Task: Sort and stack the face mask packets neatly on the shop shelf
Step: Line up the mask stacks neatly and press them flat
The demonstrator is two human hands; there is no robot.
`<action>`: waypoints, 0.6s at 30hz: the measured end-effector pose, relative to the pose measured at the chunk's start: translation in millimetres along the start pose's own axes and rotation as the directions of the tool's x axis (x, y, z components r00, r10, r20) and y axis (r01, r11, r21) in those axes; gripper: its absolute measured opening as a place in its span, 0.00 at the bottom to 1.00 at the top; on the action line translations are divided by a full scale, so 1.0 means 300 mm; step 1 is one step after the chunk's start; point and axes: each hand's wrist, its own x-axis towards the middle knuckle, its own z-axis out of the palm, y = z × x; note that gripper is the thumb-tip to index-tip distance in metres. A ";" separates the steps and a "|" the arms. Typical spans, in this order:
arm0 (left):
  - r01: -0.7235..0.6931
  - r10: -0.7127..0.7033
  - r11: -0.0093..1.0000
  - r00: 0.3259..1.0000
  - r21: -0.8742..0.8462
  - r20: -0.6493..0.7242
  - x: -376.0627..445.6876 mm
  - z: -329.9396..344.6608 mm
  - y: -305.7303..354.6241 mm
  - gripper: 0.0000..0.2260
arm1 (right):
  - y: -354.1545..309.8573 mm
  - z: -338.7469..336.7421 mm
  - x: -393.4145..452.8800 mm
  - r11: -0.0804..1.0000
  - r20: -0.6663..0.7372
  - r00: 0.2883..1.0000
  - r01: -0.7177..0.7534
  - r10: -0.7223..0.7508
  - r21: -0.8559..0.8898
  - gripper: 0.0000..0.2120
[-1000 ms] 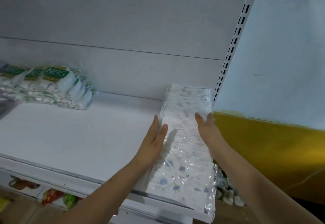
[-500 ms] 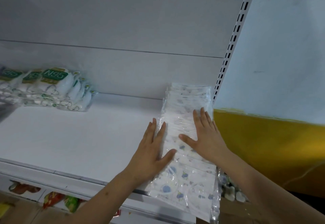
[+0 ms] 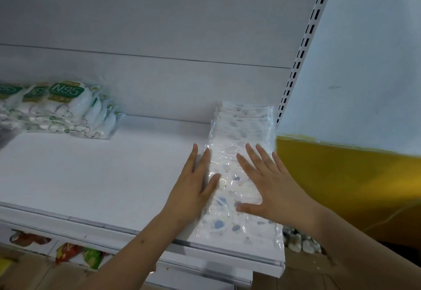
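Shelf: white shelf point(image 3: 95, 171) crosses the frame from left to lower right; its front lip runs along the lower edge.
Packets: row of clear-wrapped printed mask packets point(image 3: 241, 130) lies at the right end of the shelf, from the back panel to the front lip, just beside the slotted upright point(image 3: 296, 66).
Packet print: white with small blue figures, clearest on the packets nearest the lip.
Left hand: left hand point(image 3: 193, 189) lies flat at centre frame, fingers straight and close together, against the row's left edge; thumb rests on top of the packets.
Right hand: right hand point(image 3: 271, 185) lies flat on top of the row, right of centre, fingers straight and fanned, thumb pointing left.
Grip: neither hand closes on anything; both are spread and pressing on the packets.
N95 packs: pile of green-labelled N95 packs point(image 3: 61, 109) at the upper left of the shelf, against the back panel, well apart from the row.
Below shelf: red and green packets point(image 3: 77, 257) at lower left.
Wall: pale above, yellow below, at right.
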 end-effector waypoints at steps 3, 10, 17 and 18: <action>-0.010 0.013 0.998 0.999 -0.062 0.040 0.001 -0.009 0.005 0.30 | 0.008 0.019 0.014 0.999 0.010 0.999 -0.048 0.048 0.014 0.52; 0.121 -0.149 0.976 0.977 -0.180 -0.154 0.007 -0.069 0.003 0.31 | -0.085 -0.210 0.209 0.874 -0.271 0.950 -0.006 0.157 0.487 0.37; 0.158 -0.223 0.967 0.905 -0.199 -0.361 -0.012 -0.251 -0.102 0.26 | -0.438 -0.385 0.626 0.606 -0.385 0.907 0.211 0.171 0.767 0.35; 0.161 -0.229 0.966 0.894 -0.202 -0.386 -0.022 -0.291 -0.132 0.25 | -0.502 -0.399 0.672 0.575 -0.377 0.910 0.217 0.173 0.789 0.35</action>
